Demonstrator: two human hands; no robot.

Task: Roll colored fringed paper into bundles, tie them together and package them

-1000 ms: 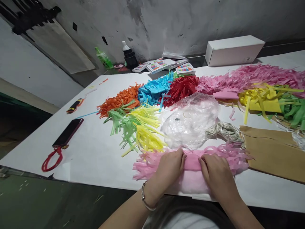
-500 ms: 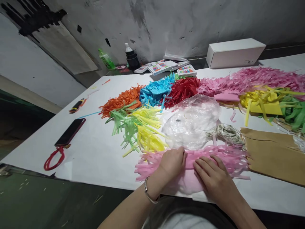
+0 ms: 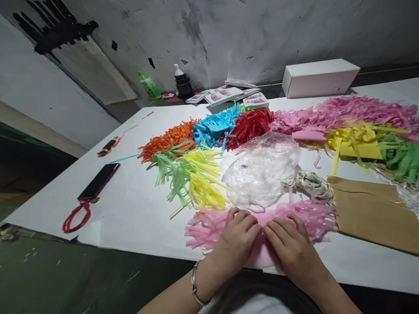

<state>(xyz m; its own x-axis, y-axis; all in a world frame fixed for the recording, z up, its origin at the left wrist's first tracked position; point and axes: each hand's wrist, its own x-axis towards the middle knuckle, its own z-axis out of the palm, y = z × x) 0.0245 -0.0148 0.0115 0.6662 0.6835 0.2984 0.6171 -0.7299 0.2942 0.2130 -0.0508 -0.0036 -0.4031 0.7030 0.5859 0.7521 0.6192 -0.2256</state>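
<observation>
Pink fringed tissue paper [image 3: 203,226] lies at the table's near edge, its strips fanned to both sides. My left hand [image 3: 240,233] rests on its middle, with fingers curled and pressed on the paper. Right beside it, my right hand [image 3: 291,240] has its fingers bent onto the same paper, the fingertips of both hands almost touching. Whatever is under the fingertips is hidden. Just beyond the hands sits a clear plastic bag [image 3: 262,170] with white and pink content. Yellow [image 3: 206,189] and light green fringes [image 3: 178,187] lie to the left of it.
Orange [image 3: 168,139], blue [image 3: 214,126], red [image 3: 252,126] and pink fringe bundles [image 3: 366,111] line the back. A brown paper piece [image 3: 376,213] and grey string [image 3: 310,185] are at right, a phone [image 3: 100,181] at left, a white box [image 3: 319,78] by the wall.
My left hand has turned from a tight grip to lying flatter on the paper, knuckles up, closer to my right hand. The view has shifted slightly.
</observation>
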